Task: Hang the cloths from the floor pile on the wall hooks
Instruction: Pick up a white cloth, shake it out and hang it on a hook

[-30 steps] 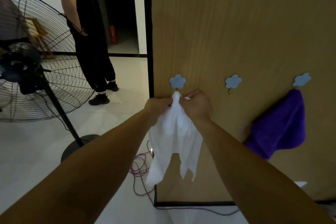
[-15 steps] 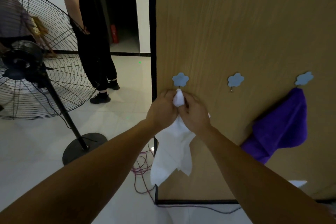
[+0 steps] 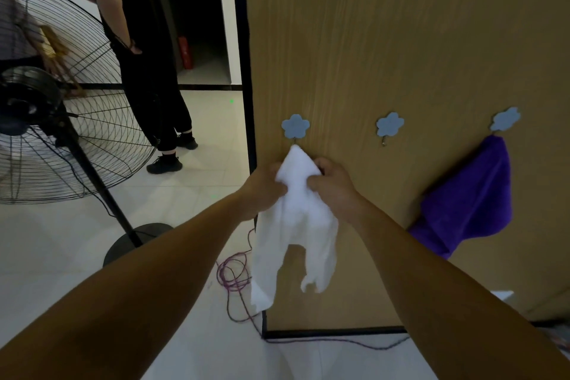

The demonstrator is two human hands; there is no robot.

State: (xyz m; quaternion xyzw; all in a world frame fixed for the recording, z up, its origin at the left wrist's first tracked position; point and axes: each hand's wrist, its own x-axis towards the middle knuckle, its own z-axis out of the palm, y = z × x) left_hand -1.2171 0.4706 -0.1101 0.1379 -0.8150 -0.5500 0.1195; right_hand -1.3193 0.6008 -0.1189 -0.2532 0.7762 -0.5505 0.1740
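Head: white cloth [image 3: 296, 213], peaked top, two dangling tails

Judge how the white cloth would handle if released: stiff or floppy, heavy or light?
Probably floppy: the white cloth droops in loose folds below where the left hand and right hand pinch it. Likely light, since pinches alone carry it. Whether its peak has caught the left hook is unclear, so it might slide off.
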